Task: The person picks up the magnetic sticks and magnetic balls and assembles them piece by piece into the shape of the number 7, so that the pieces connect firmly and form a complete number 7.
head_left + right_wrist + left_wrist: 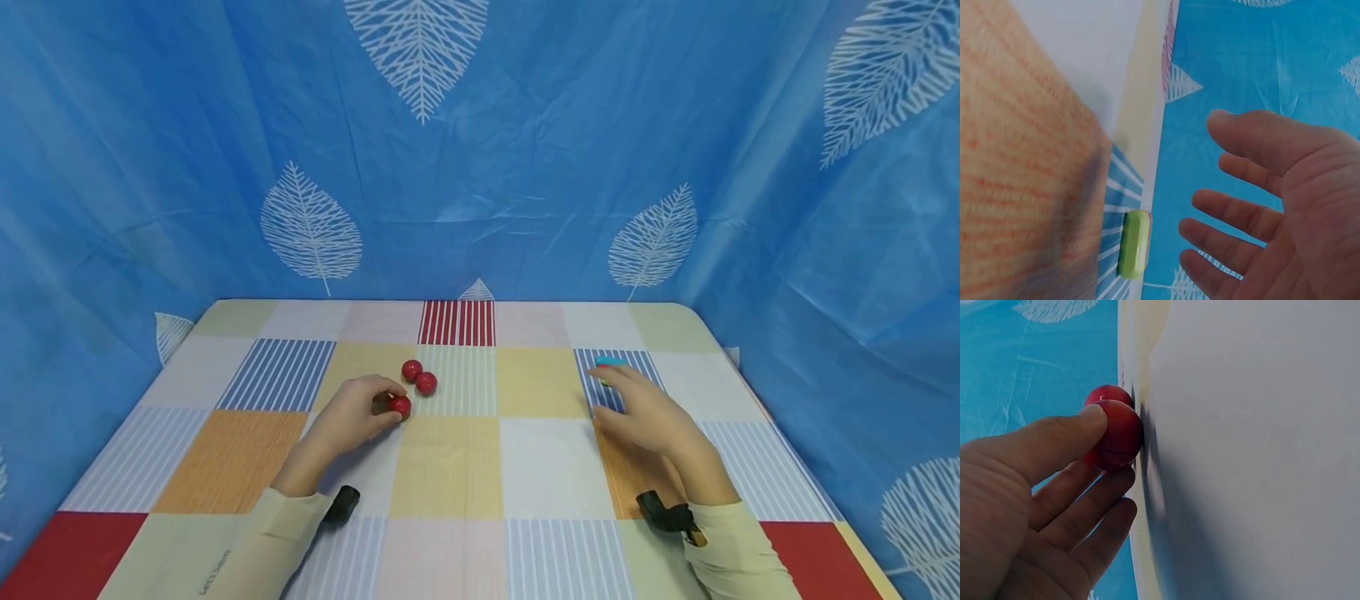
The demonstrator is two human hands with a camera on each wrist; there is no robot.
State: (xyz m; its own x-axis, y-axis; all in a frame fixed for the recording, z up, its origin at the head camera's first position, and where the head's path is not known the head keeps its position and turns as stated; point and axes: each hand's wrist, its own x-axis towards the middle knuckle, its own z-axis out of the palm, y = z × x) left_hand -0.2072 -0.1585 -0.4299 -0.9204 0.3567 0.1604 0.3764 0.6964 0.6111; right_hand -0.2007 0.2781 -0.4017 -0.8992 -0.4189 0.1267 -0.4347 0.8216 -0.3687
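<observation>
Three red balls are on the left half of the table. The left hand [351, 419] pinches the nearest red ball [401, 406] between thumb and fingers; in the left wrist view the thumb lies on this ball [1124, 434]. Just beyond it, two more red balls [412, 370] [426, 383] sit side by side. On the right, the right hand [651, 413] hovers with fingers spread and holds nothing. Partly hidden behind its fingers is a small colourful object [610, 361], whose green side [1134, 244] shows in the right wrist view.
A patchwork cloth [450, 467] of coloured and striped squares covers the table. Blue curtains [525, 150] with white leaf prints hang behind the table and at both sides.
</observation>
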